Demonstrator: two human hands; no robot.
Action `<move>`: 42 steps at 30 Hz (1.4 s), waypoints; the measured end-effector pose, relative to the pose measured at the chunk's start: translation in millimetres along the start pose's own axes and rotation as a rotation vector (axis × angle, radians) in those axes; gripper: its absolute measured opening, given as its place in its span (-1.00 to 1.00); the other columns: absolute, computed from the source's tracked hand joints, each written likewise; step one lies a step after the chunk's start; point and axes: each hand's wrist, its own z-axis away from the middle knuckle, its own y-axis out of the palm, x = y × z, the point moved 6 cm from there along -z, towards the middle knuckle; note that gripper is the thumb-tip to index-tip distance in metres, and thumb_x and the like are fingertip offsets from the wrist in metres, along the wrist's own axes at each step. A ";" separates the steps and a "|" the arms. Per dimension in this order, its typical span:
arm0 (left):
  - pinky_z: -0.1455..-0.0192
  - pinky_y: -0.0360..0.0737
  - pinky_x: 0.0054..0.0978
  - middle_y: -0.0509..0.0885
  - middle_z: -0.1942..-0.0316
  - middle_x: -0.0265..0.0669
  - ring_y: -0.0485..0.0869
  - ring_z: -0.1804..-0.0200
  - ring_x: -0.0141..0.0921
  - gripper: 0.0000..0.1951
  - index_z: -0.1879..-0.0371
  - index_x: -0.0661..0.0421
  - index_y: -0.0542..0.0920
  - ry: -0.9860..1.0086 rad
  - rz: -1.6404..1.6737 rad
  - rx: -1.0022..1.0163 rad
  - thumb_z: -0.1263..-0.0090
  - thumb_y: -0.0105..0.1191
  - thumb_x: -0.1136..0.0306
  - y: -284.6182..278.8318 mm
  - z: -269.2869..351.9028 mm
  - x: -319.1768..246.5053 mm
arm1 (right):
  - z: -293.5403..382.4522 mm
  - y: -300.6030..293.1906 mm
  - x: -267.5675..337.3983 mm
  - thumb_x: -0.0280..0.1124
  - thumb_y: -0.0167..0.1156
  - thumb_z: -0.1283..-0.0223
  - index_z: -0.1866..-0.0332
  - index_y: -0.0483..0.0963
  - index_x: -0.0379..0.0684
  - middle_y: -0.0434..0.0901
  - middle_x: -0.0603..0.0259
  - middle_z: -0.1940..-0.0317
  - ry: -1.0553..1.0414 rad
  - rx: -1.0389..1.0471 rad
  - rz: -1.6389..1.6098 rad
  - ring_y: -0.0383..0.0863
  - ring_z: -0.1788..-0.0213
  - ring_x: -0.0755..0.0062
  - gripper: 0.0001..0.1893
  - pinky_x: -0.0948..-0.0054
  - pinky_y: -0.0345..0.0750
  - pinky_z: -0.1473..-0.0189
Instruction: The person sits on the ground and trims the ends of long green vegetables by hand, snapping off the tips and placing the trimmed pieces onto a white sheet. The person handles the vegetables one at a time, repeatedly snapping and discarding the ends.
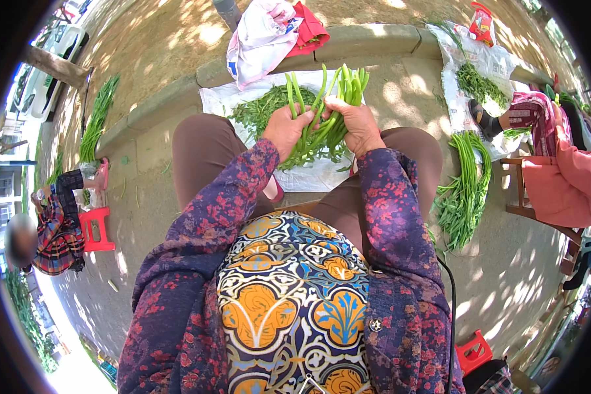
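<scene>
Green leafy stems, like water spinach, are held upright in front of me, cut ends up and leaves hanging down. My right hand is closed round the thicker part of this bunch. Just beside it, my left hand pinches a few thinner stems between thumb and fingers. Under both hands lies a heap of loose green leaves on a white plastic sheet, between my knees. The fingertips of the two hands nearly meet; some stems hide where they come together.
A white cloth bag and a red bag stand beyond the sheet by a stone kerb. At right lies a long bundle of greens near a seated person's sandalled foot. Another person sits at left near a red stool.
</scene>
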 end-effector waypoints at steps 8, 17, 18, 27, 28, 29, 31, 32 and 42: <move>0.13 0.49 -0.56 0.62 0.23 -0.27 0.53 0.28 -0.52 -0.80 0.11 0.26 0.47 -0.014 0.086 0.009 -0.39 -0.05 0.42 5.5 1.8 -2.8 | -2.6 -1.7 -5.5 -0.55 0.24 -0.05 0.27 0.50 -0.30 0.53 0.22 0.52 0.020 -0.016 -0.001 0.53 0.57 0.39 -0.87 0.38 0.54 0.54; 0.19 0.51 -0.53 0.58 0.33 -0.33 0.54 0.32 -0.50 -0.84 0.20 0.23 0.53 -0.111 0.098 0.080 -0.36 0.00 0.41 5.0 3.1 2.2 | 5.0 12.6 -5.1 -0.50 0.27 -0.06 0.20 0.50 -0.26 0.57 0.27 0.42 0.082 0.106 0.028 0.56 0.51 0.46 -0.80 0.46 0.54 0.54; 0.17 0.52 -0.53 0.59 0.31 -0.32 0.55 0.30 -0.49 -0.82 0.18 0.23 0.53 -0.134 0.123 0.100 -0.36 0.02 0.39 4.8 4.3 1.0 | 5.5 12.1 -5.1 -0.50 0.27 -0.06 0.20 0.50 -0.26 0.57 0.26 0.41 0.083 0.100 0.040 0.57 0.51 0.46 -0.80 0.46 0.54 0.54; -0.11 0.43 -0.39 0.58 0.09 -0.24 0.55 -0.01 -0.35 -0.62 -0.13 0.18 0.40 -0.150 0.370 0.021 -0.39 0.00 0.27 -39.7 -1.1 -7.6 | -10.6 -9.8 10.5 -0.41 0.14 -0.19 0.11 0.40 -0.31 0.58 0.07 0.24 -0.015 0.133 -0.099 0.60 0.12 0.18 -0.76 0.26 0.54 0.01; -0.10 0.43 -0.40 0.59 0.12 -0.27 0.55 0.01 -0.36 -0.62 -0.12 0.17 0.40 -0.147 0.427 0.002 -0.40 -0.01 0.27 -48.6 -0.9 -8.1 | -10.8 -11.7 12.4 -0.41 0.13 -0.19 0.12 0.40 -0.30 0.58 0.06 0.24 -0.005 0.122 -0.119 0.60 0.12 0.17 -0.77 0.25 0.54 0.01; -0.08 0.44 -0.41 0.60 0.15 -0.29 0.56 0.03 -0.38 -0.63 -0.12 0.15 0.41 -0.144 0.483 -0.017 -0.40 -0.02 0.26 -57.0 -0.1 -8.5 | -10.6 -13.2 14.6 -0.41 0.13 -0.19 0.13 0.40 -0.30 0.58 0.05 0.24 0.005 0.111 -0.138 0.60 0.11 0.15 -0.78 0.23 0.54 0.01; -0.01 0.48 -0.41 0.61 0.21 -0.28 0.58 0.12 -0.38 -0.64 -0.12 0.16 0.39 -0.113 0.528 -0.055 -0.42 -0.04 0.27 -75.7 0.7 -13.1 | -5.9 -14.3 21.5 -0.41 0.15 -0.18 0.16 0.41 -0.28 0.57 0.07 0.29 -0.005 0.092 -0.159 0.60 0.14 0.14 -0.80 0.19 0.53 0.00; 0.01 0.49 -0.41 0.61 0.23 -0.27 0.58 0.14 -0.38 -0.64 -0.12 0.16 0.40 -0.089 0.565 -0.062 -0.42 -0.04 0.27 -88.4 -1.8 -12.6 | -5.8 -16.3 24.4 -0.41 0.16 -0.17 0.17 0.42 -0.28 0.56 0.08 0.31 -0.014 0.090 -0.169 0.60 0.16 0.14 -0.80 0.19 0.53 0.00; 0.09 0.45 -0.40 0.37 0.48 -0.46 0.33 0.51 -0.58 -0.64 -0.14 0.20 0.34 0.097 0.710 -0.021 -0.45 -0.11 0.28 -132.9 2.3 -38.0 | 2.8 -22.0 48.8 -0.46 0.26 -0.06 0.24 0.49 -0.29 0.52 0.26 0.55 -0.148 0.019 -0.123 0.55 0.48 0.41 -0.81 0.44 0.53 0.38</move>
